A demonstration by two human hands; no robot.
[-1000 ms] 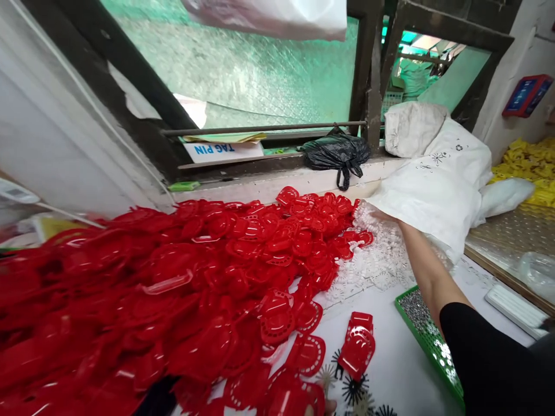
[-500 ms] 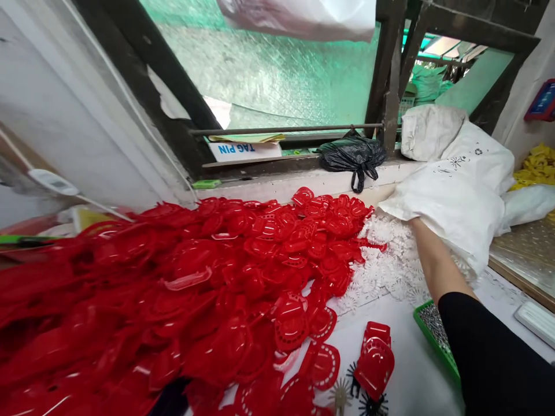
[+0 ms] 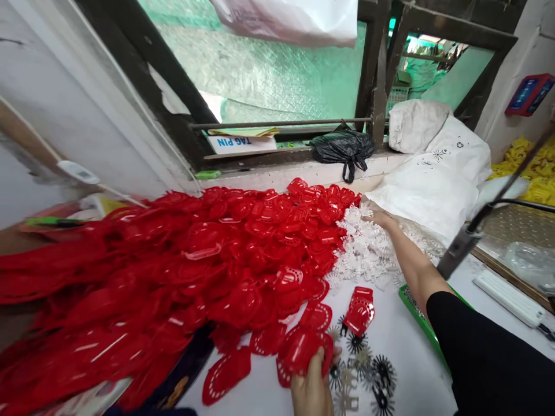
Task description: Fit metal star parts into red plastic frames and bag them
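My left hand (image 3: 313,378) is closed on a glossy red plastic piece (image 3: 301,349), rounded with a row of small holes along its edge, at the lower middle. My right hand (image 3: 377,215) reaches far forward to the heap of white spiky plastic pieces (image 3: 364,245), its thumb and fingers apart and partly lost among them. Beside it lies the white sack (image 3: 429,185). A large pile of similar red pieces (image 3: 208,242) covers the left and middle. Black and grey spiky pieces (image 3: 381,375) lie right of my left hand, below another red piece (image 3: 359,312).
A green tray (image 3: 418,318) sits partly under my right forearm. A blurred dark rod (image 3: 459,251) stands right of it, near a white power strip (image 3: 511,297). A black plastic bag (image 3: 342,151) and a TAG PIN box (image 3: 240,143) rest on the window sill.
My right hand has come out from under the white sack to the white pieces. My left hand has come into view with a red piece. The sack lies lower, and the rod has appeared.
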